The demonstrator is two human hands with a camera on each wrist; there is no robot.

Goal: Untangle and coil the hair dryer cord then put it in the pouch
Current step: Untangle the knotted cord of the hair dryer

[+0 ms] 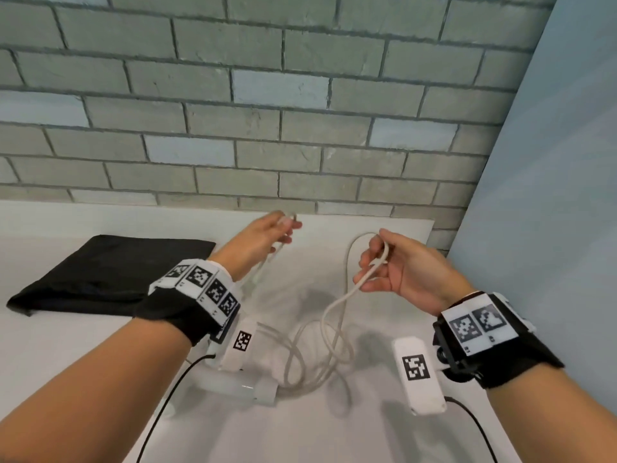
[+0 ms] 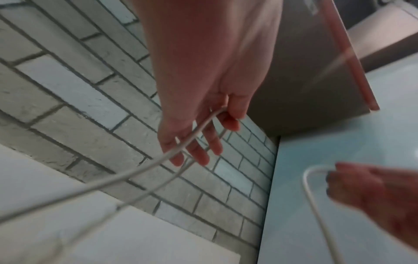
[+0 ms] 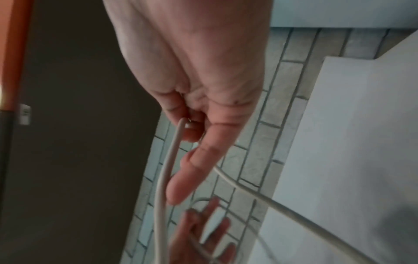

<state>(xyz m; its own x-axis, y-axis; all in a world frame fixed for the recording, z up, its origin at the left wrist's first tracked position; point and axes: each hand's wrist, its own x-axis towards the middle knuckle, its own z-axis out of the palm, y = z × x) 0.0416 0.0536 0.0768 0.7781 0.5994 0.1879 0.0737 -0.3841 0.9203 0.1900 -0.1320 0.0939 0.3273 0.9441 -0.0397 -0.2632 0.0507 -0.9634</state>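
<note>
Head view: two hands [image 1: 263, 242], one cord [image 1: 337, 315].

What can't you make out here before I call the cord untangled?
- Hair dryer: in the head view the left wrist rig covers most of its body.
- Cord: its loops overlap on the table; whether any knot remains is unclear. The plug is not visible.
- Left hand: motion blur in the left wrist view hides its exact hold.
- Pouch: its opening cannot be located.
</note>
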